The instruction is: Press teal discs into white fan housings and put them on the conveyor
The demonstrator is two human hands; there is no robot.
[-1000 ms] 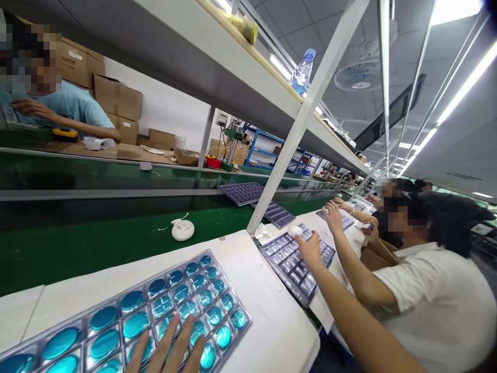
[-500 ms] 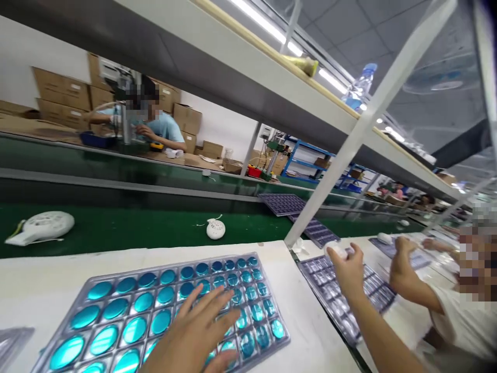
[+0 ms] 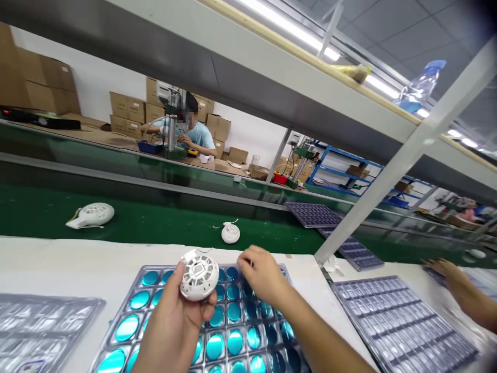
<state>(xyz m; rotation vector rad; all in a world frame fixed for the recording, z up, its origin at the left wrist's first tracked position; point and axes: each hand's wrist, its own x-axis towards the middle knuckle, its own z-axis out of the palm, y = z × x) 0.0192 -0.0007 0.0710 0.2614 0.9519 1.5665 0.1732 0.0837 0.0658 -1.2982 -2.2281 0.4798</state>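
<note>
My left hand [image 3: 171, 321] grips a round white slotted plastic housing [image 3: 199, 275], with its ribbed face turned up and a thin wire at its top. The housing is above a clear plastic tray [image 3: 155, 267] whose pockets hold shiny blue discs [image 3: 235, 342]. My right hand [image 3: 264, 274] is over the tray's far right part, its fingers curled together just right of the housing. Whatever those fingertips hold, if anything, is hidden. Two similar white housings lie beyond the tray on the green belt, one at the left [image 3: 95, 214] and one near the middle [image 3: 230, 233].
Another clear tray [image 3: 42, 326] lies at the left, and a grey pocketed tray [image 3: 404, 316] at the right. Dark trays [image 3: 314, 214] rest on the belt. A white slanted post [image 3: 373, 199] and overhead shelf frame the bench. A co-worker's hand [image 3: 446, 272] is at far right.
The white housing has come from my right hand, over the grey tray, into my left hand. My right hand has moved left over the blue discs. The view has turned.
</note>
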